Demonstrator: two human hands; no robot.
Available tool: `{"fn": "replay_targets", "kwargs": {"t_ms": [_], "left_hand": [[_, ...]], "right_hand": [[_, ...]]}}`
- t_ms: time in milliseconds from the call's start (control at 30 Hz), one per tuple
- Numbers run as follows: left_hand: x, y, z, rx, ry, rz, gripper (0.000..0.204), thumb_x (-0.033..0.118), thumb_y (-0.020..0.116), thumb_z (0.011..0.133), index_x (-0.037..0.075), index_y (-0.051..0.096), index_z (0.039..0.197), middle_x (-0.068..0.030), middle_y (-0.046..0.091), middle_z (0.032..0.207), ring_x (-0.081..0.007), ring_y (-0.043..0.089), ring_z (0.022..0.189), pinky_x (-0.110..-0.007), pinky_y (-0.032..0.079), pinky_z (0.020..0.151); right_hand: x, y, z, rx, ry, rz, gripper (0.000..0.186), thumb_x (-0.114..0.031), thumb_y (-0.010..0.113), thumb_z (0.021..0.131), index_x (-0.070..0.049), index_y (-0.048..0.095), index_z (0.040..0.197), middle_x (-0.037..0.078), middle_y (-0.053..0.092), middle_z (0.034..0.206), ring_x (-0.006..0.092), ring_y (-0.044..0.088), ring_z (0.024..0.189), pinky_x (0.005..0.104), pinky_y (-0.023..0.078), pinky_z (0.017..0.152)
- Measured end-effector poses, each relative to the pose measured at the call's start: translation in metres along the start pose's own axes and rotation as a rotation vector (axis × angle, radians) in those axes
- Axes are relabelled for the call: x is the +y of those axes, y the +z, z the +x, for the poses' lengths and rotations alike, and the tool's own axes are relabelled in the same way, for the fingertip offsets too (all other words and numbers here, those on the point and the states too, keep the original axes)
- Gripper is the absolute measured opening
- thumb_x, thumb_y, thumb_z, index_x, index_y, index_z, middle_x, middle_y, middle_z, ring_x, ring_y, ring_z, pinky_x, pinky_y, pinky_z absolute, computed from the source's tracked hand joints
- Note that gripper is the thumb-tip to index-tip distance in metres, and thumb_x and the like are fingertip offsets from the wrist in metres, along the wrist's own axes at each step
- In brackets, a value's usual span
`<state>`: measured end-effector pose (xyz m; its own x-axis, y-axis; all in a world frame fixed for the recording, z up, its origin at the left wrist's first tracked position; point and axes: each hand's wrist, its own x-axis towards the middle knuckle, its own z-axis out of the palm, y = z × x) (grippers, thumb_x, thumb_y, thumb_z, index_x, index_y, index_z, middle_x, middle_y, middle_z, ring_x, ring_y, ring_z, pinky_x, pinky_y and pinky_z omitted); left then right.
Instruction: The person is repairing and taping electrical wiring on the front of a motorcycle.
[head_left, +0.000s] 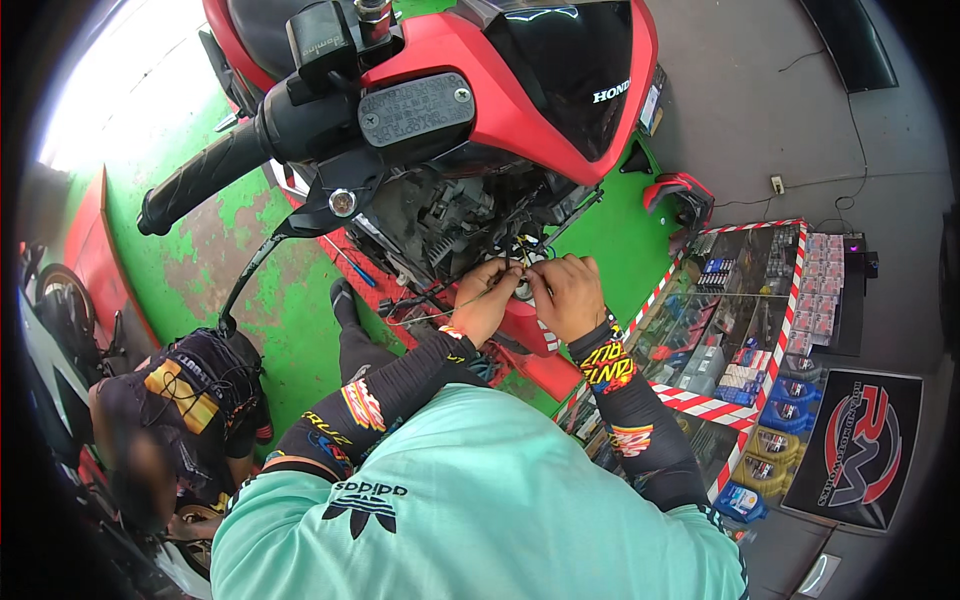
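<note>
Both hands meet at the front of a red and black motorcycle, below its exposed engine parts. My left hand is closed in a pinch on a thin wire, whose length trails out to the left. Close beside it, my right hand has its fingers curled and pressed together. Whatever it grips is too small to make out. Loose wires with yellow and white parts stick up just beyond the fingertips. Above and to the left are the handlebar grip and a brake lever.
A co-worker crouches at the left by other motorcycles. A blue-handled screwdriver lies on the red stand. A glass display case edged in red-white tape stands at the right, with oil bottles beside it. A red fairing piece sits beyond.
</note>
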<state>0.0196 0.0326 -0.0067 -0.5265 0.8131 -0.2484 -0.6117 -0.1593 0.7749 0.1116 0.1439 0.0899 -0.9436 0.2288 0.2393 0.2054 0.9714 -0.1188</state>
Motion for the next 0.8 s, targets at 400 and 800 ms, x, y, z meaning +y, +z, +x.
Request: {"fn": "replay_targets", "kwargs": {"t_ms": [400, 800], "left_hand": [[-0.010, -0.007, 0.005, 0.000, -0.007, 0.002, 0.022, 0.014, 0.061, 0.104, -0.003, 0.070, 0.115, -0.0020, 0.071, 0.099, -0.0080, 0.063, 0.089, -0.024, 0.050, 0.083], [-0.009, -0.007, 0.005, -0.080, -0.007, -0.093, 0.020, 0.013, 0.059, 0.105, -0.003, 0.069, 0.113, -0.0021, 0.071, 0.098, -0.0079, 0.063, 0.089, -0.025, 0.049, 0.082]], "right_hand": [[-0.002, -0.006, -0.006, 0.103, 0.104, 0.048, 0.019, -0.020, 0.072, 0.091, -0.006, 0.072, 0.104, 0.007, 0.068, 0.086, 0.0270, 0.064, 0.081, 0.0395, 0.044, 0.074], [0.015, 0.022, 0.000, -0.243, 0.954, 1.196, 0.025, -0.018, 0.060, 0.105, 0.003, 0.069, 0.095, 0.002, 0.068, 0.079, 0.0133, 0.060, 0.066, 0.0289, 0.045, 0.061]]}}
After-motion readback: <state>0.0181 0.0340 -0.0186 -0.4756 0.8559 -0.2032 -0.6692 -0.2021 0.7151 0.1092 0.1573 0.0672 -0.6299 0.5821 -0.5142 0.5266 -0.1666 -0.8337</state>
